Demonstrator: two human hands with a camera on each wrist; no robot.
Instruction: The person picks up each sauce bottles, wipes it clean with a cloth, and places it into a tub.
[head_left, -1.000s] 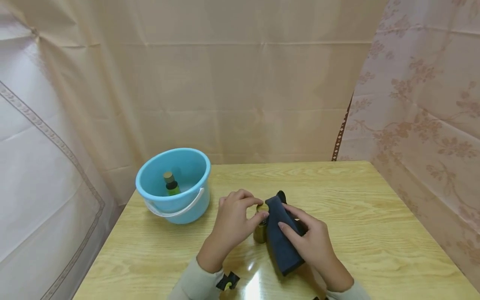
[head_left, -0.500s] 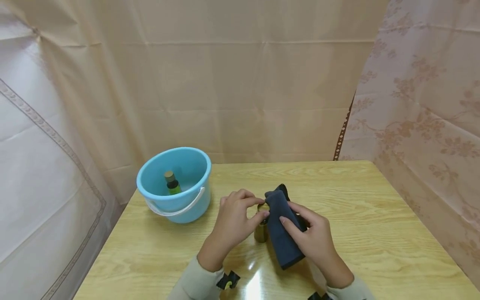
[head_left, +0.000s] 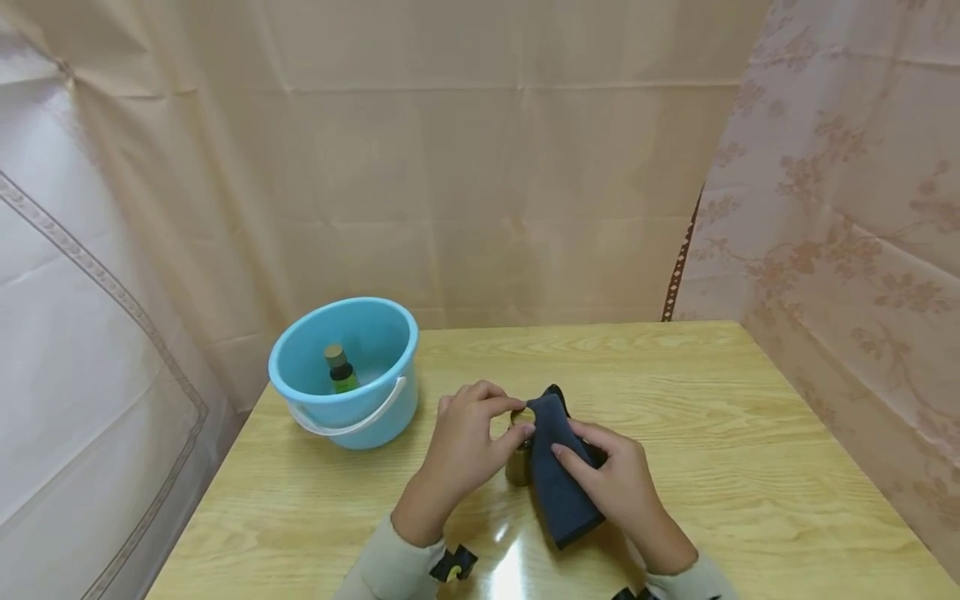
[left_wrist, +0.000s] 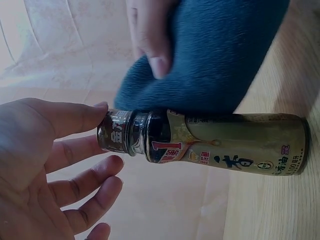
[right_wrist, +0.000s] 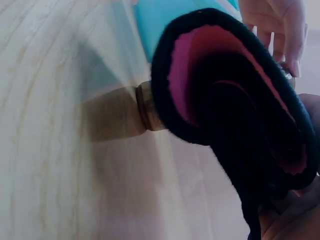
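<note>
Standing upright near the middle of the wooden table, the small gold-labelled bottle is getting pinched at its dark cap by the left hand, thumb and fingertips curled round the top. The right hand is gripping a folded dark blue cloth and pressing it against the bottle's right side; from the left wrist view the cloth is lying right along the bottle, touching it, with 1 fingertip on top of the cloth.

Room-wise, the bottle is sitting well back from every table edge. Bare tabletop is stretching out to the right and toward the far edge, so that side is looking wide open. Curtains are hanging close behind the far edge and along the right side.

On the left, a light blue bucket is sitting near the table's back left corner, well apart from the hands, its white handle hanging down the front. Inside it 1 green bottle with a tan cap is standing upright.

Compared with half a second ago, the cloth's top end is sitting a bit lower against the bottle, and the right hand is sitting slightly lower with it. The left hand's pinch on the cap is looking the same, and the bucket is staying put.
</note>
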